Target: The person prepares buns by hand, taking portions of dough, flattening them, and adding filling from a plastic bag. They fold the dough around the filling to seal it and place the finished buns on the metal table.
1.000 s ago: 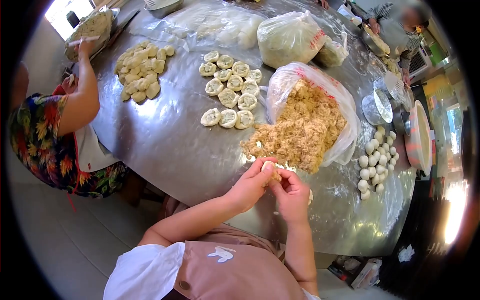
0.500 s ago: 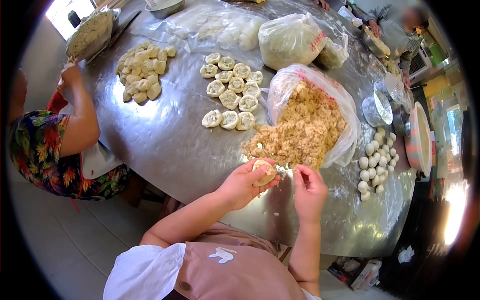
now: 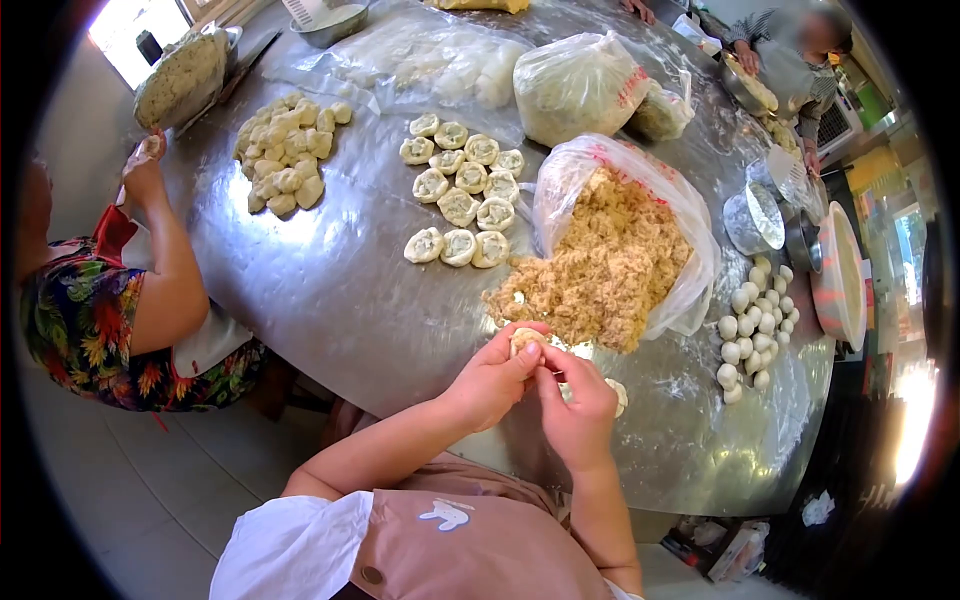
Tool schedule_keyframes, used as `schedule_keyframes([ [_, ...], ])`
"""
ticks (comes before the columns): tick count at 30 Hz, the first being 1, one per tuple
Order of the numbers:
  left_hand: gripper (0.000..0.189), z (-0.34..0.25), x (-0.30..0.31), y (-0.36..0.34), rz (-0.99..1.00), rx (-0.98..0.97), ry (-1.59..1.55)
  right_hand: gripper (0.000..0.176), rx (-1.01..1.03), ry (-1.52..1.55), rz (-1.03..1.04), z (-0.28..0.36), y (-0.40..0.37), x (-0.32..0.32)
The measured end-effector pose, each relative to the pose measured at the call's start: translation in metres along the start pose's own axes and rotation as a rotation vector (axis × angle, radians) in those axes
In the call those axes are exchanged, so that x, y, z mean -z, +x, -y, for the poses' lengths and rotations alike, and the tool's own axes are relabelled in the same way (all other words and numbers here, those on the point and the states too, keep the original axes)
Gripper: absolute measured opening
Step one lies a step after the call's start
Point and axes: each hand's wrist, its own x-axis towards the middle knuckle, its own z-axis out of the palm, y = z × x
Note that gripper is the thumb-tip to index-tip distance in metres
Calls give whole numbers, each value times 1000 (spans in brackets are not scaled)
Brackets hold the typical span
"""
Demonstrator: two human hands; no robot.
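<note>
Gripping the small, round, pale filled dough piece point(image 3: 527, 341) near the crumbly tan filling point(image 3: 610, 265), we should cradle it in our left hand point(image 3: 492, 378) while our right fingers point(image 3: 560, 368) gently pinch its edge evenly

Mixture point(image 3: 615, 270) partly in bag point(image 3: 702, 240); balls point(image 3: 745, 325) right, rounds point(image 3: 458, 207) left, lumps point(image 3: 285, 150) farther left.
</note>
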Motion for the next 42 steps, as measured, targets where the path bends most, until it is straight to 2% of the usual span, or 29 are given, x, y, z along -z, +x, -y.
schedule_keyframes([
  [2, 31, -4, 0, 0, 7, -1, -84, 22, -142, 239, -11, 0, 0, 10],
  [3, 31, -5, -4, -1, 6, -8, -148, 41, -94, 101, 40, -5, -2, 20],
  [4, 31, -8, -9, -1, 10, -13, -211, 50, 17, 10, 42, -7, -1, 20],
  [6, 33, -22, -22, -8, 27, 131, -222, 70, 228, -180, 42, -6, 1, 21],
  [7, 34, -26, -25, -10, 34, 207, -224, 87, 262, -205, 89, -12, -2, 15],
  [10, 36, -20, -22, -9, 209, 180, -92, 80, 273, -243, -10, -13, -1, 4],
  [11, 33, -18, -26, -11, 133, 209, -85, 72, 315, -287, -32, -14, 0, 2],
  [14, 27, -11, -12, -10, 164, 210, 56, 67, 385, -350, 35, -16, -2, 3],
  [15, 25, -8, -9, -8, 128, 197, 99, 58, 391, -327, 13, -14, -1, 1],
  [17, 22, -2, -6, -4, 56, 166, 183, 53, 393, -245, -18, -16, -1, -4],
  [20, 20, -9, -25, -11, -85, 228, 155, 48, 371, -113, -73, -17, 2, -7],
  [21, 21, -10, -26, -12, 65, 191, -9, 47, 356, -66, -91, -17, 3, -7],
  [24, 27, -19, -47, -22, 62, 252, -298, 46, 289, 49, -120, -14, 8, 3],
  [27, 33, -17, -54, -15, 66, 258, -274, 35, 293, -17, -186, -6, 7, 6],
  [30, 30, 4, -28, -8, 124, 139, -14, 21, 308, -129, -243, 0, 2, 3],
  [33, 29, 8, -25, -3, 77, 107, 125, 14, 281, -170, -304, 1, -4, -6],
  [36, 33, 5, -46, -9, 21, -12, 222, 18, 184, 6, -311, -4, -1, -7],
  [39, 38, 10, -62, -15, 13, -218, 364, 33, -306, 573, -324, 0, 10, -2],
  [40, 40, 12, -63, -16, 22, -297, 425, 37, -351, 702, -334, 4, 12, 0],
  [41, 40, 11, -62, -16, 30, -534, 727, 42, -393, 831, -341, 10, 15, 2],
  [42, 38, 11, -59, -16, 27, -535, 757, 47, -435, 960, -345, 12, 17, 3],
])
